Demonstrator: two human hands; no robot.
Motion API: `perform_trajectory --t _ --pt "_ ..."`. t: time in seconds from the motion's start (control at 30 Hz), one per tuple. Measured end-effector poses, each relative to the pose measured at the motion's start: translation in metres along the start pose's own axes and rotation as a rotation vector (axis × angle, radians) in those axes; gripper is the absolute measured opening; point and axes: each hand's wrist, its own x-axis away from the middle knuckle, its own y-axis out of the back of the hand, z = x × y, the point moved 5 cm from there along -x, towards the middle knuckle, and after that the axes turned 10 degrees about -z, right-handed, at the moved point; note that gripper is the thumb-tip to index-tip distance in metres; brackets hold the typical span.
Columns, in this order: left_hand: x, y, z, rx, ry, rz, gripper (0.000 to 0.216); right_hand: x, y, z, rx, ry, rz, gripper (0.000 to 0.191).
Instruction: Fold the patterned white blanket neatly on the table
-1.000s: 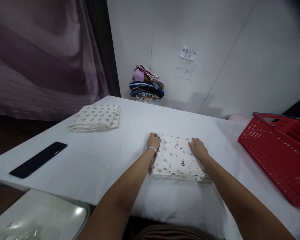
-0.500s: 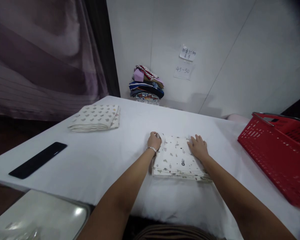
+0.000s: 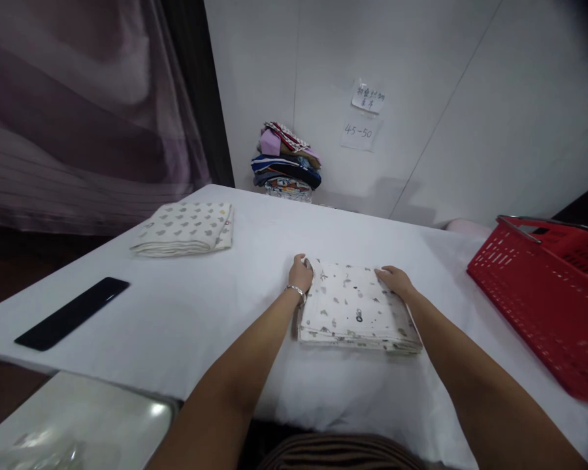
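A folded white cloth (image 3: 347, 300) with small grey and brown prints lies in front of me on the white-covered table, its layers showing along the near edge. My left hand (image 3: 301, 273) is closed on its far left corner, a bracelet round the wrist. At the far right corner, my right hand (image 3: 396, 282) grips the edge, thumb side on top and the other fingers partly hidden. Farther left lies a second folded cloth (image 3: 183, 227), cream with grey prints, apart from both hands.
A red plastic basket (image 3: 543, 307) stands at the right. Toward the left edge lies a flat black strip (image 3: 73, 313). A pile of folded fabrics (image 3: 287, 163) rises behind the table by the wall. At lower left is a pale glossy surface (image 3: 102, 418) with clear plastic on it.
My right hand has gone from lying spread on top of the cloth to holding its far right corner. My left hand stays at the left corner.
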Motion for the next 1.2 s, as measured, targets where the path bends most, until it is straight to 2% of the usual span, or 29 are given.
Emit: perform_trajectory --t 0.2,0.37,0.5,0.7,0.87,0.97,1.07,1.13,1.2 --pt "0.001 0.003 -0.001 0.035 -0.018 -0.016 0.045 0.005 -0.001 -0.008 -0.27 -0.098 -0.036 0.047" --pt "-0.004 0.003 0.01 0.162 0.05 -0.041 0.044 0.011 0.0 -0.01 -0.342 -0.139 -0.096 0.044" --pt "-0.005 0.001 0.016 0.222 0.089 -0.009 0.045 0.009 0.001 -0.007 -0.372 -0.144 -0.095 0.032" --pt "-0.003 0.004 0.008 0.358 0.066 0.025 0.061 0.006 -0.002 -0.007 -0.359 -0.102 -0.15 0.026" --pt "0.001 0.005 0.006 0.382 0.048 -0.033 0.055 0.009 -0.002 -0.009 -0.32 -0.095 -0.18 0.03" --pt "0.006 0.006 0.006 0.346 -0.044 -0.112 0.049 0.009 -0.001 -0.01 -0.274 -0.08 -0.173 0.031" --pt "0.008 0.004 0.006 0.307 -0.164 -0.125 0.049 0.008 0.001 -0.008 -0.218 -0.059 -0.143 0.03" --pt "0.007 0.003 0.009 0.307 -0.161 -0.094 0.05 0.008 0.003 0.001 -0.152 -0.014 -0.138 0.03" --pt "0.003 0.002 0.013 0.319 -0.11 -0.062 0.049 0.012 0.005 0.021 -0.053 0.122 -0.165 0.035"
